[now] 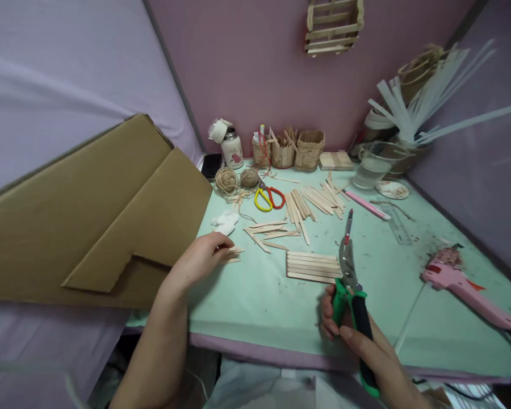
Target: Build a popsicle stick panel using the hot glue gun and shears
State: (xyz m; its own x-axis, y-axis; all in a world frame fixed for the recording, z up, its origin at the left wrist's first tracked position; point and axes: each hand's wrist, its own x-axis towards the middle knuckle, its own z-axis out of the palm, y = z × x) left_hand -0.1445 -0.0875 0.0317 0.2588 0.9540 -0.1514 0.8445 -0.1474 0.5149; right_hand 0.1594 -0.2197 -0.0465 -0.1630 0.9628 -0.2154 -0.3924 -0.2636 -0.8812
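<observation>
My right hand (366,341) is wrapped around green-and-black handled pruning shears (348,270), whose blades point away from me. Just left of the blades, a row of flat wooden craft sticks (313,266) lies side by side. My left hand (202,255) is low over the table, its fingers curled onto a few short craft stick pieces (235,260). The fingertips are partly hidden, so the grip is only partly seen. Behind that hand sits a crumpled white tissue (225,222). Loose craft sticks (272,230) lie scattered between the hands.
A large cardboard piece (123,227) leans at left. Yellow-and-red scissors (269,199), twine balls (226,180) and more sticks lie farther back. A pink glue gun (464,287) rests at right, near a pink cutter (366,205) and a clear water cup (370,169).
</observation>
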